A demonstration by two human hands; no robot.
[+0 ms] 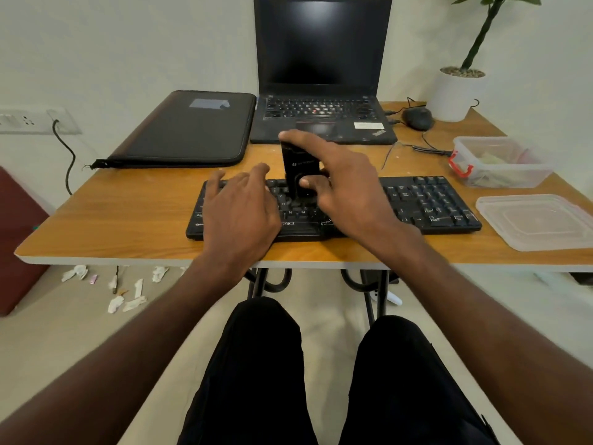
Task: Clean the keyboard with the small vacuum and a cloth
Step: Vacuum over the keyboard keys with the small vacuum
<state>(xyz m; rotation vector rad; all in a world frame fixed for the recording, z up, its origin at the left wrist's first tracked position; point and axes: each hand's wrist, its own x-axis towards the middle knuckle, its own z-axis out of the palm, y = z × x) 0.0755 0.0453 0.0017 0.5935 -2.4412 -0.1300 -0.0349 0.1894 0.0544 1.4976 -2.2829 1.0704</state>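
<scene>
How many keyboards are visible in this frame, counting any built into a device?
2. The black desktop keyboard lies at the table's front edge, partly covered by both hands. The laptop behind it has its own built-in keyboard. None other shows.

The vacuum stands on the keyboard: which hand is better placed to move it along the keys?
Right. The right hand already grips the vacuum upright on the keyboard, index finger on its top. The left hand rests flat on the left keys, steadying the board.

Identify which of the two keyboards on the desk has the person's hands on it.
The separate black keyboard nearest the desk's front edge; the laptop behind it is untouched.
</scene>
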